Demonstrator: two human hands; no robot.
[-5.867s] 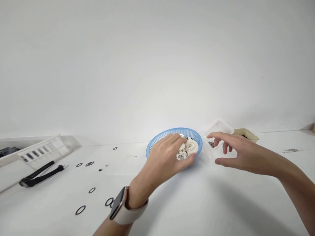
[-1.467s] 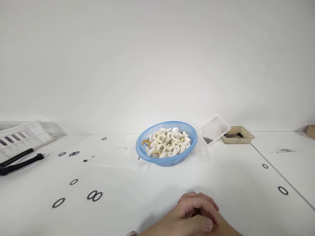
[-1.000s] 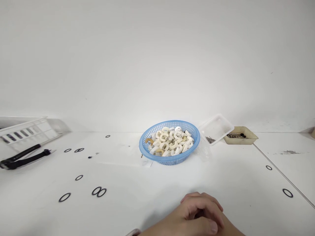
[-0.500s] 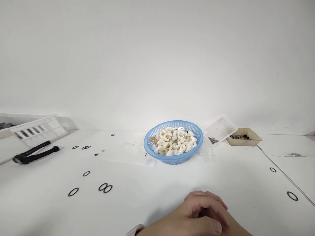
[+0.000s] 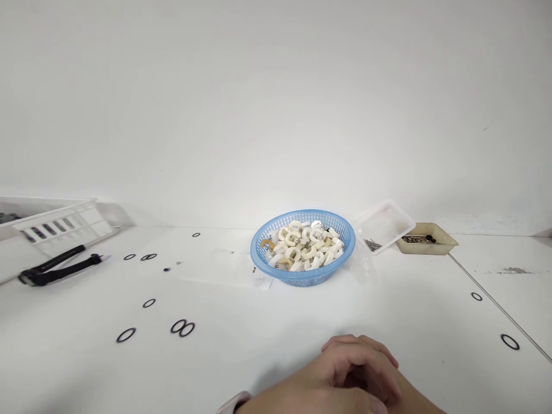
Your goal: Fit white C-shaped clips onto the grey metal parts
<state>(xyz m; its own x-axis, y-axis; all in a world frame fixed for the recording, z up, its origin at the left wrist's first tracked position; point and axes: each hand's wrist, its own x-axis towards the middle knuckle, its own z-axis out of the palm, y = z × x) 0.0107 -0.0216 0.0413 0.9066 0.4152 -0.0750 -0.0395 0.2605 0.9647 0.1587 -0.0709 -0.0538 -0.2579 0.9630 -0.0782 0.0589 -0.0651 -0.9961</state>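
The left hand (image 5: 345, 375) curls over the mostly hidden right hand (image 5: 417, 398) at the near edge of the table (image 5: 259, 339), any grip impossible to tell, well apart from the blue basket (image 5: 302, 279) of white C-shaped clips (image 5: 304, 250).

Your view is bright and evenly lit. The white wall (image 5: 276, 103) and the white table (image 5: 388, 305) almost merge in tone, and nothing glares. The light is soft and comes from above, so the blue basket (image 5: 264, 261) leaves only a faint shadow at its base. Your left hand (image 5: 349, 374) casts a pale grey patch to its left. The basket and the 2 black rings (image 5: 183, 328) lying side by side are crisp, but your hand at the bottom edge looks slightly soft. The wide lens bows the table's far edge, and the wall greys a little towards the upper corners.
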